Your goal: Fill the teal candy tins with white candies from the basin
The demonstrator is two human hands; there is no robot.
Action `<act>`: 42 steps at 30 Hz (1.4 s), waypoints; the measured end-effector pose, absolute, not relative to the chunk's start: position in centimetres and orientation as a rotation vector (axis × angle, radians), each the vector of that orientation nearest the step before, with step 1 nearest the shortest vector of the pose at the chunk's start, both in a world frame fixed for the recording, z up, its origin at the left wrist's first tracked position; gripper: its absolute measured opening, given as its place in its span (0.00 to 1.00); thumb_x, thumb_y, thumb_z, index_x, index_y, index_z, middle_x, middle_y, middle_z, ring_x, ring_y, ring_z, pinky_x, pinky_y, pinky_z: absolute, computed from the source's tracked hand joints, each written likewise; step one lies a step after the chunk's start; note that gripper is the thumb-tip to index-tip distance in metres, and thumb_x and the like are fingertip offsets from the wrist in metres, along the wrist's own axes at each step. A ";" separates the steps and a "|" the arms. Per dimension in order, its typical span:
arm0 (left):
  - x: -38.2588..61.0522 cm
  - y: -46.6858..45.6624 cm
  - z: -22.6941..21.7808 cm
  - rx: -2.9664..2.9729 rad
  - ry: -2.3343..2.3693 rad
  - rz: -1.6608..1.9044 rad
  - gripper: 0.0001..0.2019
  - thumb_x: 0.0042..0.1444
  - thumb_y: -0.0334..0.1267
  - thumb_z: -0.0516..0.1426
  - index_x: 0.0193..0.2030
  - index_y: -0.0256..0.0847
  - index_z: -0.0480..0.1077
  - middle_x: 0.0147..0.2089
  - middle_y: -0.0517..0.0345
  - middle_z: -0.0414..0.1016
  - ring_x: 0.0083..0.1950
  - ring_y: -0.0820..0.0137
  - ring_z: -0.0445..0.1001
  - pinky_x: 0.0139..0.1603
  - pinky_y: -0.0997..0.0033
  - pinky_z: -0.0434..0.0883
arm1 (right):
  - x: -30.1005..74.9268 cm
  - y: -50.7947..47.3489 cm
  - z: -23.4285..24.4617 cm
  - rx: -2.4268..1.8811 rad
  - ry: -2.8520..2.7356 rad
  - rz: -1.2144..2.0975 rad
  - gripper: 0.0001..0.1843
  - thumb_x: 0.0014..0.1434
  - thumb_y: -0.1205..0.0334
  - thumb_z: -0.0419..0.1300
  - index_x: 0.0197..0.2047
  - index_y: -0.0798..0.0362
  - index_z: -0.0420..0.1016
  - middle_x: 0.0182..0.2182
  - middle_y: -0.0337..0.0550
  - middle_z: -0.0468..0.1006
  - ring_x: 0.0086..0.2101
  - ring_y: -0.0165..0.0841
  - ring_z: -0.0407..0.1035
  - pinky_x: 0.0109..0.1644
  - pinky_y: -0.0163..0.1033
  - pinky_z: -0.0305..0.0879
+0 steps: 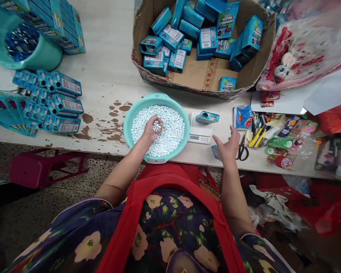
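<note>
A turquoise basin [127, 132] full of small white candies [170, 136] stands at the table's front edge. Over it, my left hand [152, 128] is curled around some of the candies. My right hand [229, 146] hovers to the right of a white digital scale [200, 134], fingers spread and nothing in them. On the scale rests a small blue candy box [207, 117] with a dark round spot on its near side. Partly behind my right hand sits a small bluish see-through container [216, 152], its kind unclear.
A cardboard carton [187, 85] of blue boxes stands behind the basin. Stacked blue boxes [65, 104] and a turquoise bucket [49, 53] of wrapped sweets are on the left. Scissors [242, 148], yellow cutters [258, 136] and tape [284, 143] lie right. A stool [28, 167] stands below.
</note>
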State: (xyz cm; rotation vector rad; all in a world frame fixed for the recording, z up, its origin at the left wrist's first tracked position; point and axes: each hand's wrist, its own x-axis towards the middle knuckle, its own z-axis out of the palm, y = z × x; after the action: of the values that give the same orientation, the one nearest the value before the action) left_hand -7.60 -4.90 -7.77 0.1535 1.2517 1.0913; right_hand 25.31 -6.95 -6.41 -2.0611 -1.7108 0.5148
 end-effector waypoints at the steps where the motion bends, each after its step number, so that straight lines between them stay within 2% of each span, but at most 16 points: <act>1: -7.4 -4.7 -7.7 0.046 1.198 1.087 0.17 0.55 0.49 0.59 0.24 0.40 0.62 0.19 0.64 0.63 0.14 0.81 0.55 0.14 0.79 0.46 | 24.8 -5.3 -6.9 -1.943 -1.727 0.572 0.45 0.51 0.49 0.67 0.67 0.55 0.55 0.65 0.60 0.58 0.64 0.47 0.55 0.62 0.53 0.60; 2: -7.0 -4.5 -7.6 -0.045 1.166 1.078 0.19 0.56 0.49 0.59 0.23 0.40 0.60 0.18 0.65 0.61 0.13 0.82 0.54 0.13 0.79 0.45 | 24.3 -3.7 -7.5 -1.848 -1.745 0.630 0.44 0.50 0.50 0.67 0.66 0.54 0.57 0.65 0.59 0.58 0.63 0.46 0.56 0.61 0.51 0.61; 3: -6.7 -4.3 -7.5 -0.122 1.142 1.069 0.20 0.58 0.49 0.58 0.23 0.40 0.59 0.16 0.67 0.58 0.13 0.82 0.53 0.13 0.80 0.45 | 23.7 -2.1 -8.0 -1.776 -1.757 0.702 0.41 0.49 0.52 0.68 0.63 0.53 0.61 0.62 0.57 0.62 0.61 0.44 0.59 0.60 0.50 0.63; 5: -6.1 -4.1 -7.2 -0.235 1.092 1.067 0.21 0.61 0.49 0.57 0.23 0.40 0.58 0.14 0.69 0.53 0.12 0.82 0.53 0.12 0.80 0.46 | 22.7 0.1 -8.5 -1.711 -1.728 0.832 0.30 0.48 0.53 0.68 0.54 0.53 0.70 0.51 0.51 0.73 0.51 0.42 0.68 0.55 0.48 0.65; 8: -5.3 -3.9 -5.7 -0.264 1.035 1.125 0.20 0.62 0.48 0.56 0.25 0.39 0.59 0.16 0.67 0.57 0.14 0.82 0.57 0.13 0.82 0.49 | 21.4 0.5 -7.0 -1.683 -1.632 0.823 0.23 0.46 0.51 0.70 0.43 0.52 0.74 0.38 0.42 0.75 0.40 0.38 0.70 0.48 0.46 0.68; 11: -4.3 -3.8 -2.6 -0.106 0.992 1.268 0.19 0.60 0.51 0.59 0.26 0.39 0.62 0.17 0.68 0.57 0.14 0.83 0.56 0.13 0.82 0.49 | 19.8 -1.7 -3.2 -1.565 -1.678 0.667 0.21 0.48 0.51 0.70 0.44 0.50 0.75 0.38 0.41 0.74 0.40 0.38 0.69 0.46 0.44 0.67; 14: -2.8 -3.6 0.9 0.103 0.958 1.456 0.24 0.56 0.56 0.59 0.24 0.39 0.61 0.16 0.69 0.53 0.13 0.83 0.53 0.13 0.80 0.48 | 17.2 -4.0 0.2 -1.395 -1.855 0.697 0.19 0.52 0.53 0.68 0.46 0.48 0.75 0.38 0.41 0.74 0.40 0.38 0.69 0.46 0.43 0.67; 17: -1.6 -3.6 2.8 0.276 1.000 1.630 0.26 0.53 0.59 0.61 0.22 0.39 0.60 0.18 0.67 0.55 0.16 0.82 0.58 0.16 0.79 0.54 | 14.1 -5.1 1.2 -1.330 -2.001 0.760 0.15 0.56 0.55 0.65 0.47 0.48 0.75 0.36 0.42 0.74 0.39 0.38 0.69 0.44 0.43 0.67; 21: -1.4 -3.9 2.5 0.356 1.153 1.727 0.27 0.51 0.61 0.61 0.22 0.39 0.60 0.20 0.66 0.59 0.22 0.79 0.66 0.23 0.76 0.62 | 11.6 -5.6 0.5 -1.367 -2.058 0.766 0.14 0.56 0.57 0.65 0.47 0.48 0.75 0.36 0.43 0.74 0.40 0.40 0.69 0.44 0.44 0.66; 27: -2.2 -4.2 1.9 0.360 1.154 1.740 0.25 0.52 0.58 0.62 0.24 0.39 0.59 0.20 0.67 0.56 0.19 0.81 0.59 0.20 0.77 0.56 | 10.8 -6.0 0.0 -1.383 -2.074 0.773 0.15 0.55 0.58 0.66 0.47 0.50 0.75 0.37 0.44 0.75 0.40 0.41 0.69 0.43 0.43 0.66; 31: -2.1 -4.1 1.9 0.349 1.149 1.752 0.24 0.53 0.58 0.62 0.25 0.40 0.59 0.21 0.67 0.56 0.21 0.79 0.63 0.22 0.77 0.60 | 10.6 -6.1 -0.1 -1.409 -2.043 0.779 0.15 0.55 0.57 0.66 0.46 0.49 0.75 0.37 0.44 0.75 0.40 0.41 0.70 0.44 0.44 0.66; 33: -2.1 -4.0 2.0 0.318 1.159 1.770 0.25 0.52 0.58 0.62 0.25 0.40 0.58 0.21 0.67 0.55 0.21 0.80 0.61 0.20 0.78 0.57 | 10.4 -6.0 -0.2 -1.423 -2.031 0.783 0.14 0.55 0.57 0.66 0.46 0.49 0.75 0.37 0.44 0.75 0.41 0.41 0.70 0.45 0.44 0.67; 38: -2.2 -3.4 2.1 0.288 1.145 1.754 0.25 0.49 0.58 0.65 0.27 0.39 0.61 0.21 0.69 0.51 0.18 0.83 0.48 0.16 0.80 0.46 | 10.1 -5.7 -0.4 -1.426 -2.008 0.808 0.15 0.55 0.56 0.66 0.46 0.49 0.76 0.37 0.44 0.76 0.41 0.41 0.71 0.45 0.44 0.67; 40: -3.0 -3.2 1.5 0.301 1.152 1.732 0.24 0.51 0.58 0.63 0.28 0.40 0.62 0.20 0.70 0.47 0.17 0.83 0.45 0.16 0.80 0.44 | 10.3 -5.6 -0.3 -1.408 -1.961 0.856 0.16 0.55 0.54 0.66 0.45 0.50 0.76 0.37 0.43 0.76 0.40 0.40 0.72 0.45 0.44 0.67; 42: -4.5 -3.4 0.1 0.366 1.258 1.723 0.22 0.56 0.59 0.58 0.30 0.41 0.63 0.19 0.70 0.47 0.17 0.81 0.45 0.16 0.80 0.47 | 11.2 -5.6 0.0 -1.404 -1.872 0.913 0.17 0.54 0.51 0.66 0.45 0.50 0.76 0.37 0.43 0.77 0.39 0.39 0.72 0.44 0.43 0.68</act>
State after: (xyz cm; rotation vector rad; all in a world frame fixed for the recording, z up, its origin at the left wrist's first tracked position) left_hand -4.52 -3.35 0.12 0.3658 1.2582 1.7229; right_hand 11.16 -5.60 -0.01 -1.4044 -1.8724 0.9129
